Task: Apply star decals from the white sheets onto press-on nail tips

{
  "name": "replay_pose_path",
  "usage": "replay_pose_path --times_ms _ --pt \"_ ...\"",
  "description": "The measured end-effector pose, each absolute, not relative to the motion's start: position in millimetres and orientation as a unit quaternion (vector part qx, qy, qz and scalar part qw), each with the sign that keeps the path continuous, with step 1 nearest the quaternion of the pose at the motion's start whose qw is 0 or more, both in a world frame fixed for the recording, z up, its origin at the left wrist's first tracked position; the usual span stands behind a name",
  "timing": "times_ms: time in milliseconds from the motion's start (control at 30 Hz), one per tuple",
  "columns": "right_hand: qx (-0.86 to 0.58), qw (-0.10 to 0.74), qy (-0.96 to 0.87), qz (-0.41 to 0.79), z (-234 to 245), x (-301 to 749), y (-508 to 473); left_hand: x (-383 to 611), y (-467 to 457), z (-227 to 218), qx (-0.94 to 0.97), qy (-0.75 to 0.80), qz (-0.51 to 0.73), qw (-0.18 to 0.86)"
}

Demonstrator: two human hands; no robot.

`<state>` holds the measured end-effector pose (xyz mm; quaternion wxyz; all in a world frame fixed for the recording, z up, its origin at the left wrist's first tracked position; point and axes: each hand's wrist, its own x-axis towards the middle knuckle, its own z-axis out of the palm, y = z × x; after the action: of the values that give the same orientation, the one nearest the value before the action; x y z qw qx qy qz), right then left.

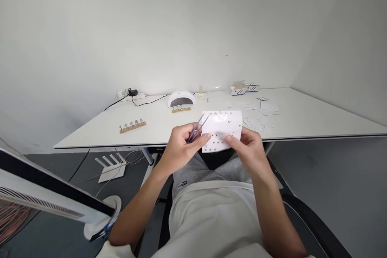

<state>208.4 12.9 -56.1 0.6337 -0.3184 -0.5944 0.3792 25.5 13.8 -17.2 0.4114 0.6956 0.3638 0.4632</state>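
Note:
A white sticker sheet [219, 123] printed with small dark stars is stretched between my two hands, just in front of the table's near edge. My left hand [186, 143] pinches its left side and also keeps a pair of purple tweezers [196, 128] between the fingers, tips pointing up and away. My right hand [249, 145] grips the sheet's right side, thumb on the front face and fingers behind it. On the table beyond the sheet stands a white nail lamp [181, 96]. A wooden stand with round metal holders [181, 109] sits before the lamp.
Another holder stand [132, 126] lies at the table's left. More star sheets [260, 125] and a white packet [269, 108] are on the right. Small boxes [238, 88], a bottle [200, 92] and a power strip [139, 96] line the wall. A tower fan [60, 193] leans into view at left.

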Motion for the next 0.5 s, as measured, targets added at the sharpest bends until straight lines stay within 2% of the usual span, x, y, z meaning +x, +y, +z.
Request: replay_pose_path --times_ms 133,367,500 --pt "-0.366 0.669 -0.535 0.364 -53.2 203.0 9.2 26.5 15.1 -16.7 0.724 0.38 0.435 0.375" --pt "-0.38 0.665 -0.534 0.359 -52.7 207.6 8.8 17.9 13.6 -17.9 0.706 0.345 0.518 0.338" --pt "-0.368 0.669 -0.538 0.356 -53.5 209.0 8.3 20.0 6.2 -16.9 0.755 0.362 0.474 0.271"
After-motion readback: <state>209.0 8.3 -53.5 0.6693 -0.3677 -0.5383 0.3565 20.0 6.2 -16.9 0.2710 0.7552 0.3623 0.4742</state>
